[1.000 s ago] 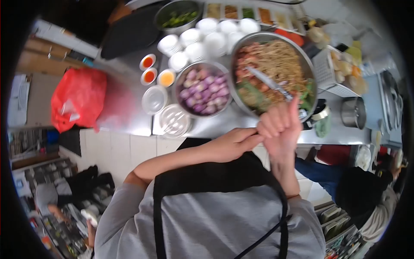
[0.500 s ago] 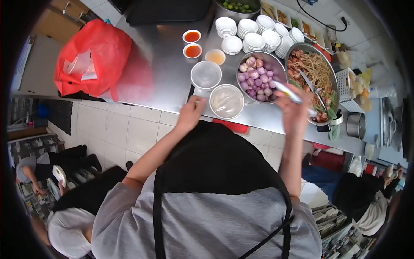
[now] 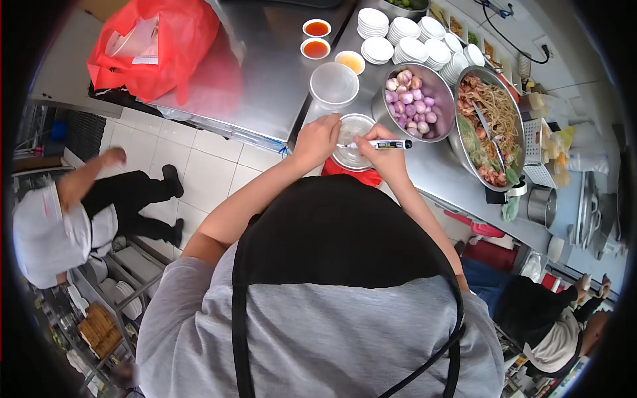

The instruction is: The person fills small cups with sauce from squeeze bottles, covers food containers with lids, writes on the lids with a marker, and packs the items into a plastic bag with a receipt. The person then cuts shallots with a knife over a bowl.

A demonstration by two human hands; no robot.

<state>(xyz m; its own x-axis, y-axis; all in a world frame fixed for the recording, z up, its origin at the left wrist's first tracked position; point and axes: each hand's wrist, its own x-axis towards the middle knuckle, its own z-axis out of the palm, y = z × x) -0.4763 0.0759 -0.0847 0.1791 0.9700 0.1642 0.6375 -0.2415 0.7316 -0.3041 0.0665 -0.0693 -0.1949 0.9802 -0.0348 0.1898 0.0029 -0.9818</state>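
In my right hand [image 3: 385, 159] is a white marker pen [image 3: 390, 144], pinched with its dark end to the right and its writing end over the lid of a round plastic tub [image 3: 357, 125]. My left hand [image 3: 318, 140] grips the left rim of that tub, its fingers curled over the edge. Just behind stands a second round tub with a translucent lid [image 3: 334, 85]. A small cup of pale orange sauce [image 3: 350, 62] and two cups of red sauce [image 3: 316, 28] are farther back. To the right, a steel bowl holds peeled shallots [image 3: 411, 103].
Stacks of white saucers [image 3: 411, 49] line the back. At right is a large steel bowl of noodle-like strands [image 3: 497, 109] with tongs [image 3: 488, 129]. A red plastic bag [image 3: 186, 50] stands at left. Co-workers [image 3: 53, 229] are on both sides of me.
My right hand has brought the marker from above the shallots left and down to the tub lid. My left hand has come onto the tub's rim. A co-worker at left now stands nearer.
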